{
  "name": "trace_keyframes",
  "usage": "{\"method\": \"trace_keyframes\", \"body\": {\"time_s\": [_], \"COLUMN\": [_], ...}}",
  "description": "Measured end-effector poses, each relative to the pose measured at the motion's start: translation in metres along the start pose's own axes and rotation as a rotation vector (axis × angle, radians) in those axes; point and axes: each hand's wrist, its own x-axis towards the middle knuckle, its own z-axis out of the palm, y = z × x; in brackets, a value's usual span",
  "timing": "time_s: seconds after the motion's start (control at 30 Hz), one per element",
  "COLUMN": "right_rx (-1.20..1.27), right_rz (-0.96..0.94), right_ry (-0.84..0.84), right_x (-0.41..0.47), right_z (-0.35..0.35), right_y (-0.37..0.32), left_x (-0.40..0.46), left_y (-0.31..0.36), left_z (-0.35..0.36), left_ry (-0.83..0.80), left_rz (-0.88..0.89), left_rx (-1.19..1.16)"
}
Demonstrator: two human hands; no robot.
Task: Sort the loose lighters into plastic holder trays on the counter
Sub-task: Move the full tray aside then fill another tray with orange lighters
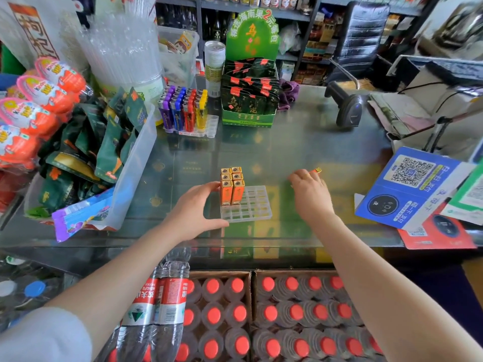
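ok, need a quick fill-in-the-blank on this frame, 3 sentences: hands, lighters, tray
1. The orange lighters standing in the clear tray number ____.
2. The right hand pinches one lighter; the ____ hand steadies the tray's near-left corner.
3. The colourful lighters in the far tray stand beside a green ____ of tea packets.

Missing: six; left; box

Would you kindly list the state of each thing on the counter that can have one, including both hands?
Near tray: partly filled, six orange lighters upright in its left columns.
Far tray: mostly filled with coloured lighters, right column bare.
Left hand: steadies the near tray's left edge, fingers touching the lighters.
Right hand: holds one loose lighter above the counter.
Barcode scanner: lying idle.
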Motion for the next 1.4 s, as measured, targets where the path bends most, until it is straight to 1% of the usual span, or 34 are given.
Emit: {"method": "trace_keyframes", "body": {"time_s": [0.1,0.13,0.2,0.27,0.33,0.4,0.43,0.5,0.57,0.63,0.67,0.77,0.87,0.93,0.97,1.03,1.1,1.2,1.4], "right_rx": [0.092,0.148,0.230,0.201,0.206,0.264,0.294,0.281,0.215,0.246,0.319,0.645,1.037,1.234,1.270,1.273,1.260,1.180,0.895], "right_rz": [-0.036,-0.070,-0.204,-0.260,-0.234,-0.153,-0.089,0.019,0.037,0.025,0.023,-0.020,0.026,0.008,-0.011,-0.043,-0.054,-0.095,-0.219], "right_ry": [0.002,0.034,0.123,0.176,0.195,0.227,0.214,0.114,0.060,0.064,0.057,0.069,0.102,0.057,0.016,-0.037,-0.053,-0.077,0.095], "right_x": [0.004,0.003,-0.004,-0.009,-0.010,-0.006,-0.003,0.007,0.014,0.017,0.016,0.003,-0.026,-0.047,-0.054,-0.062,-0.063,-0.061,-0.058], "right_z": [0.000,0.000,0.003,0.011,0.015,0.012,0.011,0.009,0.006,0.005,0.004,-0.004,-0.022,-0.031,-0.033,-0.033,-0.031,-0.026,-0.020], "right_y": [-0.008,-0.011,-0.018,-0.022,-0.025,-0.028,-0.030,-0.033,-0.039,-0.045,-0.048,-0.059,-0.071,-0.079,-0.082,-0.090,-0.097,-0.107,-0.120], "left_x": [0.000,-0.001,-0.003,-0.006,-0.010,-0.012,-0.013,-0.014,-0.015,-0.017,-0.017,-0.020,-0.023,-0.024,-0.023,-0.022,-0.021,-0.020,-0.020], "left_y": [-0.001,-0.001,-0.002,-0.004,-0.007,-0.010,-0.011,-0.014,-0.016,-0.017,-0.017,-0.019,-0.021,-0.022,-0.022,-0.024,-0.026,-0.027,-0.029], "left_z": [-0.001,-0.002,-0.004,-0.007,-0.010,-0.012,-0.012,-0.011,-0.011,-0.012,-0.012,-0.011,-0.008,-0.007,-0.007,-0.006,-0.006,-0.005,-0.004], "left_ry": [0.017,0.017,0.010,0.013,0.015,0.018,0.020,0.025,0.032,0.037,0.040,0.063,0.084,0.087,0.084,0.077,0.074,0.077,0.078], "left_rz": [0.008,0.009,0.018,0.027,0.023,0.023,0.026,0.031,0.029,0.024,0.024,0.024,0.024,0.041,0.043,0.029,0.019,0.031,0.025], "left_rx": [-0.013,-0.016,-0.009,0.005,0.016,0.022,0.024,0.020,0.014,0.017,0.017,0.005,-0.032,-0.045,-0.043,-0.045,-0.058,-0.058,-0.061]}}
